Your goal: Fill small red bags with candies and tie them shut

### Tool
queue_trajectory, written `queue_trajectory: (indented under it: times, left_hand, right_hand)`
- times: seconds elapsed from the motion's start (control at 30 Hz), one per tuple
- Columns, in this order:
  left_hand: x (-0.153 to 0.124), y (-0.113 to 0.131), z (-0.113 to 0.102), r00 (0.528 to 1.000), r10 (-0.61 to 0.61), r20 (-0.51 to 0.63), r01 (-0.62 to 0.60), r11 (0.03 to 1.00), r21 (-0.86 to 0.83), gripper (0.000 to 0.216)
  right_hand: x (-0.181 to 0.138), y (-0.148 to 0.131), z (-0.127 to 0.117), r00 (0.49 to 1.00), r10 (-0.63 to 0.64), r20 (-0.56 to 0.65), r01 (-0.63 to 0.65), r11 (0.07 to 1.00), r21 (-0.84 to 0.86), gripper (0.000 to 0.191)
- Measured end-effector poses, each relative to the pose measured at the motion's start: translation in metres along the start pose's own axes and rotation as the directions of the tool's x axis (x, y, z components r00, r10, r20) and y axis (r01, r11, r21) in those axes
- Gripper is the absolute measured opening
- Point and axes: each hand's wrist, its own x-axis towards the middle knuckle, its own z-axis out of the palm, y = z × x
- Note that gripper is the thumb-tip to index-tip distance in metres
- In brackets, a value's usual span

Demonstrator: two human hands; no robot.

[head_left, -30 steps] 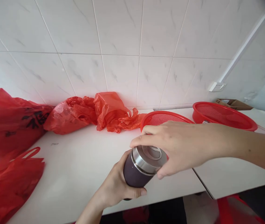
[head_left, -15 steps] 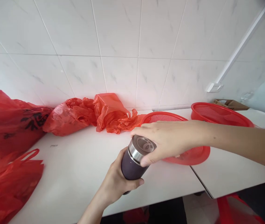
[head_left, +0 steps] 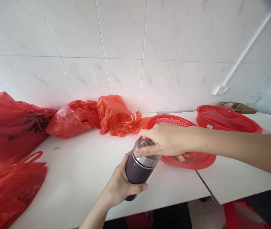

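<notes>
A dark purple flask [head_left: 136, 171] with a steel lid [head_left: 147, 156] is held tilted above the front of the white counter [head_left: 78, 171]. My left hand [head_left: 119, 187] is wrapped round the flask's body from below. My right hand [head_left: 167, 140] reaches in from the right, its fingers and thumb closed round the lid from above. Just behind my right hand lies a shallow red mesh basket [head_left: 192, 157].
A second red basket [head_left: 228, 119] sits farther right, with a small cardboard box [head_left: 239, 107] behind it. Several red plastic bags [head_left: 11, 127] lie along the tiled wall and at the counter's left front [head_left: 9, 187]. A seam in the counter [head_left: 206, 187] runs at the right front.
The flask has moved slightly away and lower on the counter side. My right hand has turned on the lid, its thumb shifting from the front of the lid to its left side.
</notes>
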Motion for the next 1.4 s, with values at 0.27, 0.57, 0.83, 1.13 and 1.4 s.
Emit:
queue_trajectory:
  times: [0.27,0.57,0.83,1.13,1.4]
  left_hand:
    - [-0.001,0.001,-0.002,0.997,-0.014,0.073,0.017,0.999,-0.033,0.083]
    - [0.001,0.0,0.001,0.996,-0.011,0.094,0.015,0.999,-0.051,0.08]
    - [0.001,0.002,-0.009,0.988,-0.018,0.15,0.03,0.997,-0.076,0.08]
    - [0.003,-0.008,-0.008,0.981,-0.021,0.193,0.04,0.995,-0.095,0.087]
    - [0.005,-0.017,-0.006,0.999,-0.001,0.054,0.006,0.996,-0.084,0.073]
  right_hand:
    - [-0.002,0.002,0.003,1.0,0.002,0.023,0.0,0.998,-0.063,0.063]
    - [0.006,0.0,0.019,0.995,-0.055,-0.084,0.052,0.998,-0.041,0.058]
    - [0.008,0.006,0.01,0.989,-0.146,0.014,0.146,0.989,0.019,0.07]
    - [0.005,0.006,0.018,0.99,-0.07,0.123,0.06,0.995,0.08,0.071]
    - [0.03,0.005,0.04,0.992,-0.039,-0.118,0.05,0.995,0.091,0.054]
